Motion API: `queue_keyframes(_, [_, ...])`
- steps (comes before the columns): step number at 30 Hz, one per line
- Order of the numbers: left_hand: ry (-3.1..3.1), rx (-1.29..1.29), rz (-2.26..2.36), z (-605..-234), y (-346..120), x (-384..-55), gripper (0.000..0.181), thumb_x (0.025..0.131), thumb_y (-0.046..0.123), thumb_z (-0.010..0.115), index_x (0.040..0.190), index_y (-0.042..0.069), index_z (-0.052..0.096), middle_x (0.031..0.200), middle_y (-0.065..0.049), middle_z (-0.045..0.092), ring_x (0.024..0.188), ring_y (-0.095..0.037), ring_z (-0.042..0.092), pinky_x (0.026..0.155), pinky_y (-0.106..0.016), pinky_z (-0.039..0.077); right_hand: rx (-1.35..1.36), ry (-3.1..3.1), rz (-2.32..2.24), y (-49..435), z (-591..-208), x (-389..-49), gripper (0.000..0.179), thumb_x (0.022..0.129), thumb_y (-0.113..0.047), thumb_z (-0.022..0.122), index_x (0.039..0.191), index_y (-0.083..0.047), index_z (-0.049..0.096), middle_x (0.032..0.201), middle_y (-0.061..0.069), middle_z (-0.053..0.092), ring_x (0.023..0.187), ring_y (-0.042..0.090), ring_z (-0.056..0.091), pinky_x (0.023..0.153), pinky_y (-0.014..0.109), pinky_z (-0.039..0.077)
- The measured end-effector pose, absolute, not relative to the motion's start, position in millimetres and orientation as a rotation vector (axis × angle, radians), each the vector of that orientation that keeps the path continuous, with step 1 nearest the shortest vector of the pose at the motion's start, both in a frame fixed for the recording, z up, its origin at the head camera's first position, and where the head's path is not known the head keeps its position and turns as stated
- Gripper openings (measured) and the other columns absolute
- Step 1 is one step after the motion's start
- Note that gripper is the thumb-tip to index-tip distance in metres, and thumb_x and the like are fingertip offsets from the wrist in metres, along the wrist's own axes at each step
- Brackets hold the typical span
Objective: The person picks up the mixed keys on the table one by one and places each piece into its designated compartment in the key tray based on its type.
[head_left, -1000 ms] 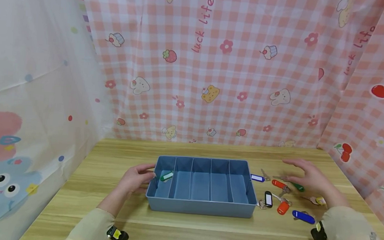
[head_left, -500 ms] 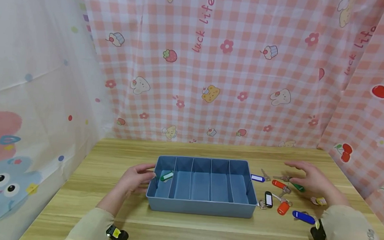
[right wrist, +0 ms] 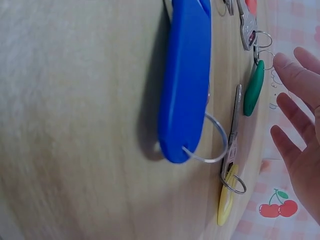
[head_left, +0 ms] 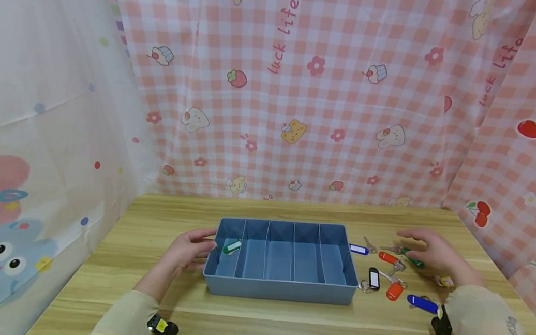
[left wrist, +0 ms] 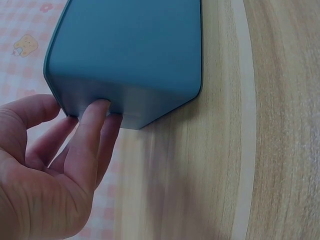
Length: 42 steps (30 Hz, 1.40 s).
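A blue-grey box (head_left: 280,290) divided into five, that is several, compartments stands in the middle of the table. Fingertips of my left hand (head_left: 189,250) touch its left end wall, seen close in the left wrist view. Inside the leftmost compartment lies a key tag, green with a white label (head_left: 232,246). My right hand (head_left: 435,256) hovers with spread fingers beside a key on a green tag (right wrist: 254,89), holding nothing. Behind its wrist in the head view, a key with a yellow tag (right wrist: 227,197) is partly covered. A blue tag (right wrist: 186,80) with a ring lies nearer the wrist.
Right of the box lie a blue-edged tag (head_left: 359,249), two red tags, one farther back (head_left: 388,257) and one nearer (head_left: 395,290), and a black tag (head_left: 374,279), with keys and rings. Patterned cloth (head_left: 301,97) hangs behind the wooden table (head_left: 257,325).
The right hand has shifted slightly, its fingertips now beside the green tag, more of which shows. The left hand stays at the box, which has not moved.
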<state>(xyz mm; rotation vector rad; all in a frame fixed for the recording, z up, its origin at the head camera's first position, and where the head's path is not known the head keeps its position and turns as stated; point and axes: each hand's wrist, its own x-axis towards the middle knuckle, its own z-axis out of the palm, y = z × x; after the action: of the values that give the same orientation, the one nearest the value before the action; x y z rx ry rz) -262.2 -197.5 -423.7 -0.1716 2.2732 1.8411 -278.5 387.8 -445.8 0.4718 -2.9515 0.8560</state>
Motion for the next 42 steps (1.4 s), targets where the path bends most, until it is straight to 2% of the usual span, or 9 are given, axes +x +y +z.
queue_keyframes(17, [2.253,-0.176,1.855,-422.6,-196.7,-260.8,0.048,0.096,0.008,0.064,0.142,0.001,0.052,0.129,-0.026,0.06,0.094,-0.026,0.068,0.072,-0.041,0.059,0.457,-2.954,0.833,383.6,-450.7,-279.9,0.025,0.087,0.0,0.072,0.112,-0.001,0.072,0.114,0.022,0.067,0.109,0.048,0.057,0.09,0.066,0.044])
queue_keyframes(28, [2.255,-0.166,1.851,-422.6,-196.5,-261.2,0.05,0.095,0.009,0.065,0.143,0.001,0.051,0.129,-0.025,0.06,0.094,-0.026,0.068,0.074,-0.044,0.059,0.407,-2.971,0.778,380.6,-452.6,-280.0,0.018,0.089,-0.002,0.072,0.105,-0.007,0.075,0.107,0.014,0.07,0.104,0.042,0.061,0.089,0.065,0.043])
queue_keyframes(42, [2.271,-0.178,1.843,-422.2,-195.8,-259.7,0.049,0.095,0.008,0.065,0.142,0.002,0.053,0.127,-0.024,0.061,0.094,-0.025,0.068,0.074,-0.044,0.059,0.318,-2.961,0.719,379.3,-454.4,-281.3,0.009,0.09,-0.003,0.069,0.094,-0.007,0.076,0.096,0.012,0.071,0.094,0.038,0.062,0.086,0.062,0.045])
